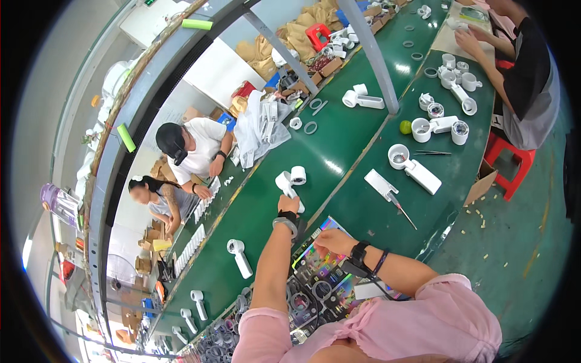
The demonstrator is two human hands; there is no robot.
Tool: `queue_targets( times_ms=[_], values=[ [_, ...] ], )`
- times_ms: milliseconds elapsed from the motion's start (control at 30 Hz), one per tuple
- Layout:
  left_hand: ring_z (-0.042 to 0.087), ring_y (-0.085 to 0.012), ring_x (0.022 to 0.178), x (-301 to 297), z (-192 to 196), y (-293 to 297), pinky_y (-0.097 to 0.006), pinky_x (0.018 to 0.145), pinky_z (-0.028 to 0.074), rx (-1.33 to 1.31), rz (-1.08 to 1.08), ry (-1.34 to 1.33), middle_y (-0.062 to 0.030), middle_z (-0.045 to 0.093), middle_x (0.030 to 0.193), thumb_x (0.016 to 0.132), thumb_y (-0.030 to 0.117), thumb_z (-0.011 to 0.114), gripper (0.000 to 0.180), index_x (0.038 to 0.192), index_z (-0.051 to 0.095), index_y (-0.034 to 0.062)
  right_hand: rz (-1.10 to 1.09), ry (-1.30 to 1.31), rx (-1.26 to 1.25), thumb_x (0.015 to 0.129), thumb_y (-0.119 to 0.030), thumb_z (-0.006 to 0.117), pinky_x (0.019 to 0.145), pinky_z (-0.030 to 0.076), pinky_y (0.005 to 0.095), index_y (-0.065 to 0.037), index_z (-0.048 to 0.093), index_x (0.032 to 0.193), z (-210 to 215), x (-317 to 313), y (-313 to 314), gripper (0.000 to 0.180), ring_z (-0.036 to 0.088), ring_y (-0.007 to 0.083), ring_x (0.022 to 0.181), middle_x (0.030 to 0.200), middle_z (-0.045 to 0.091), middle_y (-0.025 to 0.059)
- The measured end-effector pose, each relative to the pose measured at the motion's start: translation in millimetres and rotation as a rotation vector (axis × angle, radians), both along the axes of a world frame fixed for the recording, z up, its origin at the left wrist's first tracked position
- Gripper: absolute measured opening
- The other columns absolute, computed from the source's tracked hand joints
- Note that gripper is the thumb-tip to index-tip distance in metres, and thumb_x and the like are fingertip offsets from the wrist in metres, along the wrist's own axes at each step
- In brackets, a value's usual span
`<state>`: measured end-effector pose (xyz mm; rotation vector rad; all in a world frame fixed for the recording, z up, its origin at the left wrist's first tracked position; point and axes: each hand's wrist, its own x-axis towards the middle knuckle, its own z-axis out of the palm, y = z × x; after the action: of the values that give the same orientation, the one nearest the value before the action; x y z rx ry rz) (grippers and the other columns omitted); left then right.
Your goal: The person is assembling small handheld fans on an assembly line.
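– What do your hands hold?
– My left hand (288, 202) grasps a white handheld fan (289, 183) over the green belt (260, 236). My right hand (331, 241) is loosely curled beside the belt, holding nothing.

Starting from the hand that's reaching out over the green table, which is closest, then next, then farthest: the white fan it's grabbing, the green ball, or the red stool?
1. White fan, in the left hand itself.
2. Green ball, farther along the table, to the right.
3. Red stool, off the table's right edge.

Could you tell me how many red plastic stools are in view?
2: one red stool under the seated person at the right, and another red stool far up beside the belt among brown bags. Others may be hidden.
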<state>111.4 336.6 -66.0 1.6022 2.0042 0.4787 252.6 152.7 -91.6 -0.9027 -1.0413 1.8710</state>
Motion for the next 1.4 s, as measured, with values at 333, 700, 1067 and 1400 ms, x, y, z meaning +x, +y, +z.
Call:
queue_targets(
  times_ms=[333,700,1067,1400],
  values=[
    [0.063,-0.0231,0.091,-42,63,-95,-0.038,0.065,0.059,-0.447,-0.195,-0.834,-0.0113,0.061,0.103,0.091,0.017,0.051,0.029,0.113,0.051,-0.0021,-0.191,0.097,-0.004,0.096,-0.039,0.044,0.052,0.056,0.0311,-0.005,0.033,0.131,-3,-2,0,0.050,0.063,0.0226,0.081,0.117,0.048,0.0145],
    [0.040,-0.0232,0.121,-45,80,-279,-0.033,0.101,0.033,-0.005,-0.261,-0.719,-0.0157,0.040,0.133,0.073,0.004,0.060,0.081,0.142,0.018,0.0028,-0.210,0.318,0.362,0.097,-0.052,0.027,0.096,0.043,0.0363,-0.006,0.025,0.142,42,-9,-24,0.065,0.043,0.0240,0.124,0.136,0.040,0.0150],
    [0.021,-0.0295,0.139,-57,88,-339,-0.032,0.110,0.020,0.365,-0.387,-0.506,-0.0227,0.018,0.149,0.073,0.004,0.057,0.090,0.146,0.005,-0.0019,0.040,0.098,0.693,0.087,-0.010,0.039,0.107,0.028,0.0337,0.004,0.053,0.123,116,-24,-40,0.041,0.039,0.0249,0.129,0.137,0.045,0.0162],
    [0.054,-0.0332,0.109,-52,51,-358,-0.039,0.094,0.045,0.524,-0.284,-0.907,-0.0241,0.044,0.124,0.071,0.003,0.059,0.083,0.140,0.013,-0.0009,0.049,-0.145,0.711,0.090,-0.025,0.041,0.093,0.042,0.0347,0.009,0.059,0.111,133,-47,-82,0.044,0.057,0.0261,0.105,0.113,0.060,0.0185]
  ],
)
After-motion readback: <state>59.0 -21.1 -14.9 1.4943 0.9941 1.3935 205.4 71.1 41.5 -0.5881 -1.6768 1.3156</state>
